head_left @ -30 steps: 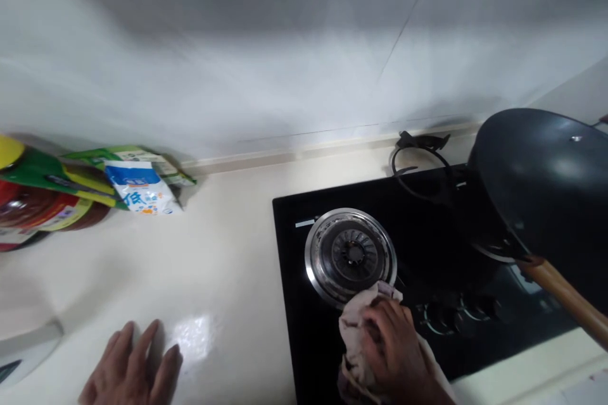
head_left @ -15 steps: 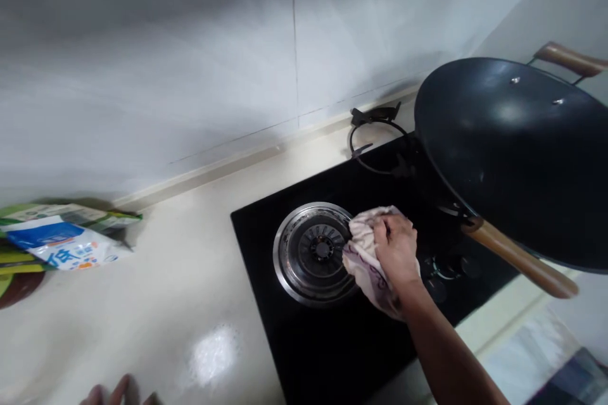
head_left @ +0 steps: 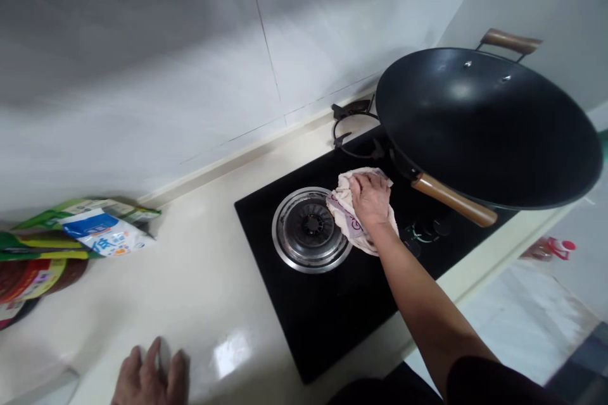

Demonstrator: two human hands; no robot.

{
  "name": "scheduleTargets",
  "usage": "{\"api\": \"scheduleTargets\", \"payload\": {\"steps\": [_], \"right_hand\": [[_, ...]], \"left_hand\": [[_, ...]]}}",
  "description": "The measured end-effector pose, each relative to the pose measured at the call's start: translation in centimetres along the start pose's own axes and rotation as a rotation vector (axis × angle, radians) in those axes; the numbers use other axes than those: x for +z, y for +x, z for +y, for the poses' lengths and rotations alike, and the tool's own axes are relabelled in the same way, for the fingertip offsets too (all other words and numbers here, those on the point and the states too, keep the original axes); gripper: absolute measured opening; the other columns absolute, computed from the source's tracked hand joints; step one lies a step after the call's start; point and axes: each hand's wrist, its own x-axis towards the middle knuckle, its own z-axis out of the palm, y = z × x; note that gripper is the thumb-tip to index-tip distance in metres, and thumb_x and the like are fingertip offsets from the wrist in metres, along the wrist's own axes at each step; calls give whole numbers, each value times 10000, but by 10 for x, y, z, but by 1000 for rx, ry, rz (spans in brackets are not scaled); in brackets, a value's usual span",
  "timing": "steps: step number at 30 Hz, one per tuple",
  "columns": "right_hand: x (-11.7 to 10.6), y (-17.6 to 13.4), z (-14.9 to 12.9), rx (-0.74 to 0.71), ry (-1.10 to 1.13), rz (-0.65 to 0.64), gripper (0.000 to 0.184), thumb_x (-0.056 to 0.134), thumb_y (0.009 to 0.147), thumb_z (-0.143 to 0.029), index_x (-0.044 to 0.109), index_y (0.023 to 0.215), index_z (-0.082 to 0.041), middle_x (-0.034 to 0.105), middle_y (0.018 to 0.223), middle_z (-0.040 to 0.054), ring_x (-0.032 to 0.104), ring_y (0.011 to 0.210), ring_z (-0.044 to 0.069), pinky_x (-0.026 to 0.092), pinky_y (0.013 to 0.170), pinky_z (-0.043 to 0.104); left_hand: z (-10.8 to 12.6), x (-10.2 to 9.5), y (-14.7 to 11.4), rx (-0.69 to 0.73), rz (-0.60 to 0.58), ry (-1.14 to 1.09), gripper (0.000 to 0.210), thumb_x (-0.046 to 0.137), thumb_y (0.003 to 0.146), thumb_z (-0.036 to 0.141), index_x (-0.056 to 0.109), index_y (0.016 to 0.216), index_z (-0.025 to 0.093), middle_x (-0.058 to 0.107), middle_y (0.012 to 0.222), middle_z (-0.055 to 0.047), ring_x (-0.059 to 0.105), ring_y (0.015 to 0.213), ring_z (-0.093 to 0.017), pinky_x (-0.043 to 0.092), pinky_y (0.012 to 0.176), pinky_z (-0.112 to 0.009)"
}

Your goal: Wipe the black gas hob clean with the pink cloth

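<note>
My right hand [head_left: 371, 201] presses a pale cloth [head_left: 349, 218] with purple print onto the black glass cooktop [head_left: 304, 323], its fingers bent over the bunched upper part. Just left of the cloth is a round burner [head_left: 312, 228] with a steel ring, its pan support off. My left hand [head_left: 151, 378] rests at the bottom of the view on the pale countertop [head_left: 204, 291], fingers apart and holding nothing. A large dark wok [head_left: 489, 133] with wooden handles stands on the right side of the cooktop, beyond my right hand.
A black pan support [head_left: 358, 133] leans at the back edge of the cooktop, beside the wok. Control knobs [head_left: 422, 231] sit right of the cloth. Food packets [head_left: 107, 232] and a jar [head_left: 40, 278] stand at the left. A red-capped bottle [head_left: 551, 248] is on the floor.
My right hand has moved the cloth slightly toward the back of the cooktop, spreading it flatter. My left hand shows more fully. The view has shifted, bringing the whole wok into sight.
</note>
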Motion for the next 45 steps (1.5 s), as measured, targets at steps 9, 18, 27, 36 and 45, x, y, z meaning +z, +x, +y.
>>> {"api": "scheduleTargets", "payload": {"steps": [9,18,27,36,45], "right_hand": [[-17,-72,2,-120,26,5,460,403,1106,-376,705,1346,-125,662,1274,217,523,1217,351,400,1094,559],[-60,-192,13,-362,-20,-61,316,470,1096,-358,706,1186,-167,689,1203,157,581,1179,315,433,1069,481],[-66,-213,46,-282,13,38,197,530,1042,-319,688,974,-223,715,1035,101,600,987,292,411,885,449],[-61,-214,40,-285,-4,122,184,523,1027,-277,686,953,-235,711,1015,88,586,956,284,396,851,440],[-66,-211,34,-267,57,129,154,544,1024,-261,683,961,-237,687,1002,68,575,967,272,404,872,427]], "left_hand": [[2,0,-4,17,39,-20,683,377,1008,623,551,1528,216,414,1716,-231,341,1631,-380,305,1270,-684],[4,1,-8,75,84,-24,699,309,1044,596,572,1524,160,442,1680,-269,367,1612,-395,350,1249,-666],[42,-3,10,230,60,-250,433,483,955,379,738,1249,192,709,1359,-185,637,1349,-346,488,1197,-555],[248,18,78,470,-121,-272,444,549,969,235,708,1377,164,756,1256,-150,715,1154,-244,549,1076,-396],[330,5,109,558,-145,-71,388,616,1012,335,719,1338,153,677,1376,-189,582,1368,-332,487,1140,-486]]}}
